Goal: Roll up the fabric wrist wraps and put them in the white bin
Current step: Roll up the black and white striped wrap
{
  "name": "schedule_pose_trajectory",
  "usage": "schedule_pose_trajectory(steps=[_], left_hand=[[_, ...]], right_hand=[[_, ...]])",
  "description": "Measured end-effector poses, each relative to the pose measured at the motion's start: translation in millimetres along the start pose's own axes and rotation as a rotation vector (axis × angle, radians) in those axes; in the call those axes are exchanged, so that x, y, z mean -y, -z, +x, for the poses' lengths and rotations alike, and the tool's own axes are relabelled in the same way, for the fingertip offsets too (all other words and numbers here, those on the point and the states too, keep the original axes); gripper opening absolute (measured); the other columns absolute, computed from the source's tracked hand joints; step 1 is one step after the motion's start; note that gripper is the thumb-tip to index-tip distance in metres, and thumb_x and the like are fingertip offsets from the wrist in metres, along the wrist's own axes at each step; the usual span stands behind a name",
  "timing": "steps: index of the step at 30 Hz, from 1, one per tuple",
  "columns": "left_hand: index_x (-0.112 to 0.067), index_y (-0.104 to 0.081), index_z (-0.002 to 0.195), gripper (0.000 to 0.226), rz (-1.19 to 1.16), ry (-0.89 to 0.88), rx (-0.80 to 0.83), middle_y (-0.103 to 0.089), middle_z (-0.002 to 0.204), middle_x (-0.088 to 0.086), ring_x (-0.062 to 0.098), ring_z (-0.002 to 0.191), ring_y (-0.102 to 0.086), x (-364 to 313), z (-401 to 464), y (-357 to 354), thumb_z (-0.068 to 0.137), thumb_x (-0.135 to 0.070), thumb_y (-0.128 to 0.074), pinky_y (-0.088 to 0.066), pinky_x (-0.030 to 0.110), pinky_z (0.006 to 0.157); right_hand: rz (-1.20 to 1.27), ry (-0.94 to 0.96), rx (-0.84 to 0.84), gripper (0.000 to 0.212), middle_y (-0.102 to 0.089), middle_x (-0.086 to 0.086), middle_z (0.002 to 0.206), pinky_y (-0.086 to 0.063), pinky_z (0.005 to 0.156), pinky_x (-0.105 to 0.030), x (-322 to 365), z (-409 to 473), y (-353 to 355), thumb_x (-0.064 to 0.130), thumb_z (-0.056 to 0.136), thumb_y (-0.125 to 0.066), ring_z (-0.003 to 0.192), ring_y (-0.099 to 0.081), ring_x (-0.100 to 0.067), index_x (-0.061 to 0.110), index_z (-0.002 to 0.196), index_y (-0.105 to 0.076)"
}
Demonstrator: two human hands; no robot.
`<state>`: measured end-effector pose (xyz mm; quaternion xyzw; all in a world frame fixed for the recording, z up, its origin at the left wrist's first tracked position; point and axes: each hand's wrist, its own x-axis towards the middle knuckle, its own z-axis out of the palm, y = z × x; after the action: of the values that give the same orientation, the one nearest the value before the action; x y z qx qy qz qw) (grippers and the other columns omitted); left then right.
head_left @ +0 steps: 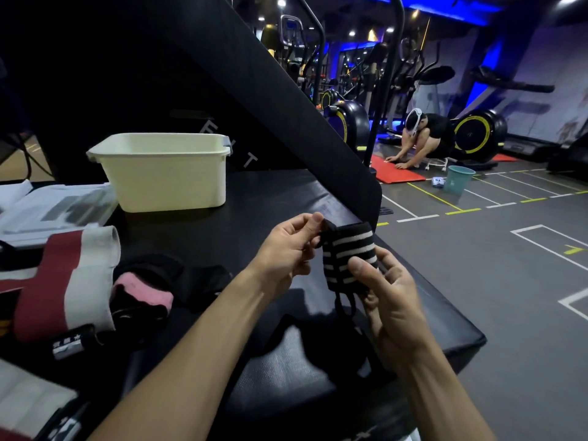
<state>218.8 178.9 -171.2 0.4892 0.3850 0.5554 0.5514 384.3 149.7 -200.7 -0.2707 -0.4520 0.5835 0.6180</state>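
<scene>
Both forearms reach in from the bottom edge, meeting over the black padded bench (241, 218). Right hand (386, 292) cradles a black wrist wrap (348, 256) with white stripes, thumb pressed on its front and fingers curled behind. Left hand (291, 246) pinches the wrap's upper corner between thumb and fingers. A thin loop dangles below the roll. Rolling looks nearly finished; the loose end likely needs fastening. Next, the roll must travel up and leftward to the white bin (165, 173), which stands well apart from the wrap, farther back on the bench. More wraps (63, 281) lie left of it.
</scene>
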Motion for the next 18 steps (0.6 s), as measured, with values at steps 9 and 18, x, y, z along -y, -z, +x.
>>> schedule_pose_trajectory(steps=[9, 18], left_hand=[[-0.011, -0.075, 0.095, 0.021, 0.029, -0.052, -0.212, -0.071, 0.085, 0.02, 0.028, 0.071, -0.057, 14, -2, -21, 0.103, -0.022, -0.059, -0.045, 0.032, 0.055], [-0.017, -0.069, 0.087, 0.023, -0.067, 0.001, -0.124, -0.064, 0.064, -0.004, 0.012, 0.053, -0.055, 11, -2, -23, 0.102, -0.009, -0.054, -0.042, 0.022, 0.047]], right_hand=[[0.179, -0.037, 0.088, 0.068, -0.071, -0.019, 0.104, -0.059, 0.078, -0.031, 0, -2, -13, 0.026, 0.07, -0.09, 0.093, -0.072, -0.025, -0.002, 0.123, -0.057], [0.296, -0.349, 0.083, 0.047, -0.07, -0.021, 0.123, -0.055, 0.098, -0.039, 8, -3, -12, 0.039, 0.089, -0.056, 0.113, -0.069, -0.029, 0.005, 0.116, -0.075]])
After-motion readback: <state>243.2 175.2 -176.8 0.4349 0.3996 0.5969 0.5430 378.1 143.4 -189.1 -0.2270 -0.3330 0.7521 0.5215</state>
